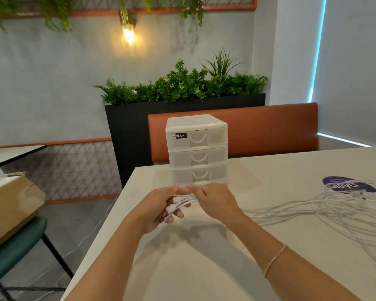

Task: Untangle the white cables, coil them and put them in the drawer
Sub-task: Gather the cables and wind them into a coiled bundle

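Observation:
A tangle of white cables (343, 207) sprawls over the right side of the white table (193, 268). Their plug ends (180, 203) are bunched together in my left hand (161, 207), whose fingers curl round them. My right hand (215, 200) grips the same bundle just to the right, where the strands run off toward the tangle. Behind both hands stands a white three-drawer plastic unit (197, 151) with all drawers closed.
A purple oval sticker (347, 184) lies under the cables at the right. An orange bench back (269, 127) and a black planter (126, 131) stand behind the table. A teal chair (11, 246) carrying a cardboard box (11, 205) sits at the left.

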A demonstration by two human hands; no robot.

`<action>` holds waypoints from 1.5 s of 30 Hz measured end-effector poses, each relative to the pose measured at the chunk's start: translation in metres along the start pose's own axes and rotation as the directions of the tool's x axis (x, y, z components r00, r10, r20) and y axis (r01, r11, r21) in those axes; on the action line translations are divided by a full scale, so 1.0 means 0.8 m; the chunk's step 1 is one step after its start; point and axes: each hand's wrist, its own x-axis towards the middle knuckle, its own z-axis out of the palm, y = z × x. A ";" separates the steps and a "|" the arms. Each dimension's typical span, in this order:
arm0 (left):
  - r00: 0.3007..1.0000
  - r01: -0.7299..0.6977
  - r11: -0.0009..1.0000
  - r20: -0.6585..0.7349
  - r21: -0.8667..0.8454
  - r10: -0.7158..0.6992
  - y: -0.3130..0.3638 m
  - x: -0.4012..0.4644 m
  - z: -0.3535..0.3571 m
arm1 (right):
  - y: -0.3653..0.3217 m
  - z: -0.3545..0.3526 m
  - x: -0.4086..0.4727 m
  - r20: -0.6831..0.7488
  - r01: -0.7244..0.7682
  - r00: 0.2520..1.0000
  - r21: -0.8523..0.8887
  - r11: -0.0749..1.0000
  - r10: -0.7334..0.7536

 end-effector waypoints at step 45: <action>0.850 0.005 0.901 -0.477 0.433 0.225 -0.016 0.031 -0.014 | 0.179 -0.157 0.018 -0.191 -0.195 0.975 -0.478 0.857 0.115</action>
